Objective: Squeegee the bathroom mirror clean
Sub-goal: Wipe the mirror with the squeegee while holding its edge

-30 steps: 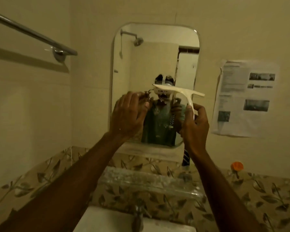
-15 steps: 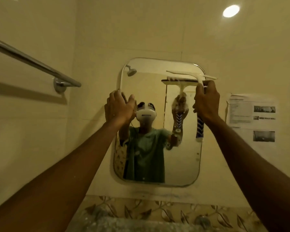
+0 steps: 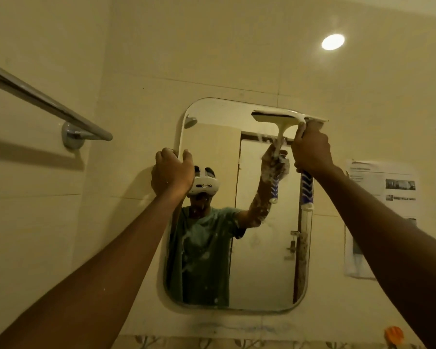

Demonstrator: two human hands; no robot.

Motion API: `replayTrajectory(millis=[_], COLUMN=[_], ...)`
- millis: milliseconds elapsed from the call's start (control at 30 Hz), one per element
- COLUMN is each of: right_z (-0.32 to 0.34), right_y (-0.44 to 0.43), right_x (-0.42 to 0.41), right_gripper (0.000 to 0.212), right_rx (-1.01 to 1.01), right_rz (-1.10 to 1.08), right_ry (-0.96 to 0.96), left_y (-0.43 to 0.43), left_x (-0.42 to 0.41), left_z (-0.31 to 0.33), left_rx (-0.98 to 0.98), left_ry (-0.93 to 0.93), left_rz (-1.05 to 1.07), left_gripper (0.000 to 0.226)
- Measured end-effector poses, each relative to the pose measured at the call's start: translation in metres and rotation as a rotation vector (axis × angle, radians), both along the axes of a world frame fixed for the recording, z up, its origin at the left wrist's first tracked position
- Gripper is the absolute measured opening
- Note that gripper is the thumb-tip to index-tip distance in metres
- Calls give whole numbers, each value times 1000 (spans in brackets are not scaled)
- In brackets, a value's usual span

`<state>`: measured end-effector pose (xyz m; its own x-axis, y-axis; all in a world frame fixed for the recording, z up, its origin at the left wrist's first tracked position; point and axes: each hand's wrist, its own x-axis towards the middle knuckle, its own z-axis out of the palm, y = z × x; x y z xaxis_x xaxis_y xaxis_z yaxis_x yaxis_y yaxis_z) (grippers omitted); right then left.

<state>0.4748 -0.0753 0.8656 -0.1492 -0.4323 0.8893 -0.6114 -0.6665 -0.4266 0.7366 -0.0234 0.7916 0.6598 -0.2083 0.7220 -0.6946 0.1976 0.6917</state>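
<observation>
The right hand (image 3: 311,147) is closed in a fist around the handle of the squeegee (image 3: 288,118), which it holds up at the top right corner of the mirror (image 3: 262,248). The squeegee has a white plastic head with a long straight blade lying level against the glass just under the mirror's upper edge; its handle, banded in blue and white, sticks out below the fist. The left hand (image 3: 172,172) is curled over the mirror's left edge, fingers hooked onto the rim, gripping nothing else.

The mirror is a tall rectangle with rounded corners, its glass flecked with white suds and smears. In it show a person in a green shirt, a shower head and a door. No containers can be made out.

The wall is smooth cream tile with thin joints. A shiny metal towel rail (image 3: 48,104) runs along the left wall on a round mount. Printed paper sheets (image 3: 380,197) are stuck to the wall right of the mirror. A round ceiling light (image 3: 333,41) glows above. A small orange object (image 3: 394,336) sits at the lower right, near a leaf-patterned tile border (image 3: 186,342).
</observation>
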Motion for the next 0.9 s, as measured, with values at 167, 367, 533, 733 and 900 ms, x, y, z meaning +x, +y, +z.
replayTrajectory(millis=[167,367,533,733,900], right_z=[-48,-122,-42,29,-54], right_y=[0,14,21,13,7], right_x=[1,-8,-15,-17,-13], right_gripper=[34,31,37,27,33], right_rx=[63,228,83,147,167], right_rz=[-8,16,-71,-69,-28], right_ry=[9,78,75,82,111], left_y=[-11,-13,-15,-18,-22], left_x=[12,20,20,21,21], left_z=[-1,-1,-1,-3,-3], left_rx=[-51,-101,-72,-79,-89], left_ry=[-28,-136,-203,-211,-217], left_rz=[13,35,101,138,140], left_gripper=[39,44,48,52,54])
